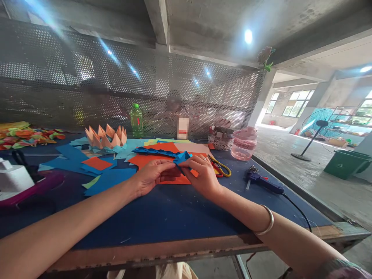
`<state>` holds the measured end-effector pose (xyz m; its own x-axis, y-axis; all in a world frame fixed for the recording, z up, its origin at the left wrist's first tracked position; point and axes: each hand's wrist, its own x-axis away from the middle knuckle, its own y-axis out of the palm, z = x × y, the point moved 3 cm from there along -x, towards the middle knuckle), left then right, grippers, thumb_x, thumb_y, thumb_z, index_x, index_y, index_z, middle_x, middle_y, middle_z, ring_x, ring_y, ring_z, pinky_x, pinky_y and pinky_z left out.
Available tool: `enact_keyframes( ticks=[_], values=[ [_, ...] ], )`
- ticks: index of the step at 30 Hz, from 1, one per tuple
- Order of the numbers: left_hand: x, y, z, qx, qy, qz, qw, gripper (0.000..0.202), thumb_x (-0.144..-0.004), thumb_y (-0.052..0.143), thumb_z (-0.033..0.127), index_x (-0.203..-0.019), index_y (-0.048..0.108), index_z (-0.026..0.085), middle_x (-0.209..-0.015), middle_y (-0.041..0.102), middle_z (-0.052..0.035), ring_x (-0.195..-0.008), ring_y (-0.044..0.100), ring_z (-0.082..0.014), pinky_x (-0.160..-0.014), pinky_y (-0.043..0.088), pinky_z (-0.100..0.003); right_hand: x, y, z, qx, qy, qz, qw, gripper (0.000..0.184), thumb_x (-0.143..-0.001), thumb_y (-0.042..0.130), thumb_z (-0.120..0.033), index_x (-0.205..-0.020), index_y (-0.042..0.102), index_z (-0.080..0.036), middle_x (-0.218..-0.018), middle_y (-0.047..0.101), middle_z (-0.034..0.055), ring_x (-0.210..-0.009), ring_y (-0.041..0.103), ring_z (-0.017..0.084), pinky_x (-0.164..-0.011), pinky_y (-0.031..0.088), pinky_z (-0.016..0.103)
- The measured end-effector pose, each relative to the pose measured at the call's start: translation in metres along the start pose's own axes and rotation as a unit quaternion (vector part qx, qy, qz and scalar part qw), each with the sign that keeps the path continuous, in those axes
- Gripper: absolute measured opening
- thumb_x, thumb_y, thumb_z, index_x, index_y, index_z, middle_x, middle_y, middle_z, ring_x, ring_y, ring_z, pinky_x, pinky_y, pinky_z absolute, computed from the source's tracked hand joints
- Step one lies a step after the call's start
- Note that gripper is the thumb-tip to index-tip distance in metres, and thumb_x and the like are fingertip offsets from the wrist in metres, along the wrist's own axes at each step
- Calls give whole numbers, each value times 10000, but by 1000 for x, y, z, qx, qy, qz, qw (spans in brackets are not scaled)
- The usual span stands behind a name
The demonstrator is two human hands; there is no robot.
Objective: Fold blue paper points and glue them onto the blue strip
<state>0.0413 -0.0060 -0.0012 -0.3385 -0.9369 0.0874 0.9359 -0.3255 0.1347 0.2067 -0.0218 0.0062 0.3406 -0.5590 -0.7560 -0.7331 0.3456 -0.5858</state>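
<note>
My left hand [151, 177] and my right hand [203, 176] meet over the table, their fingertips pinching a folded blue paper strip [181, 158]. The strip's far end stretches left across a sheet of orange paper [154, 161], which lies under both hands. Beyond my left hand stands a peach-and-blue folded paper lotus [106, 139]. Just right of my right hand lie yellow-handled scissors [220, 166], with a red-handled pair tucked beside them. A metal bangle [267, 221] circles my right wrist.
A blue glue gun [263, 183] with a black cord lies at right. Loose paper, a green bottle [136, 120], a pink jar [244, 143] and paper flowers [26, 135] crowd the blue table [174, 221]. A person [173, 104] sits behind a perforated metal screen [130, 73].
</note>
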Motion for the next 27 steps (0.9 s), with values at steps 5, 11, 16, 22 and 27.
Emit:
enact_keyframes(
  ticks=[5,11,16,22,27],
  values=[
    [-1,-1,1,-17,18,-4,1000,185,-710,705,351,-736,741,172,-760,757,-50,-755,676,-172,-737,518,-263,0,0,-1,-1,-7,5,1000,180,-874,537,-197,-938,695,-257,-863,682,27,-843,564,182,-780,394,323],
    [0,-1,2,-22,32,-3,999,168,-718,690,333,-710,738,173,-741,752,-40,-736,670,-163,-719,520,-252,0,-1,-3,-17,-4,13,1000,182,-856,549,-164,-930,692,-249,-840,680,21,-822,560,176,-760,408,313],
    [2,0,4,-6,26,13,1000,144,-698,679,297,-701,734,164,-726,752,-42,-735,674,-170,-721,526,-260,-1,-1,-3,-10,-16,11,1000,184,-842,553,-150,-913,693,-246,-856,675,24,-832,560,181,-761,417,316],
    [1,-2,2,15,5,27,1000,153,-680,664,272,-724,738,145,-730,753,-55,-740,678,-176,-727,529,-266,-1,2,-3,6,-48,7,999,182,-837,559,-149,-918,695,-239,-877,674,34,-845,553,187,-764,428,320],
    [0,-2,2,19,5,15,1000,173,-695,663,280,-742,738,131,-768,753,-70,-775,676,-181,-762,527,-274,-1,2,-2,37,-70,4,997,170,-846,555,-157,-912,695,-227,-876,671,38,-834,543,186,-750,426,316]
  ],
)
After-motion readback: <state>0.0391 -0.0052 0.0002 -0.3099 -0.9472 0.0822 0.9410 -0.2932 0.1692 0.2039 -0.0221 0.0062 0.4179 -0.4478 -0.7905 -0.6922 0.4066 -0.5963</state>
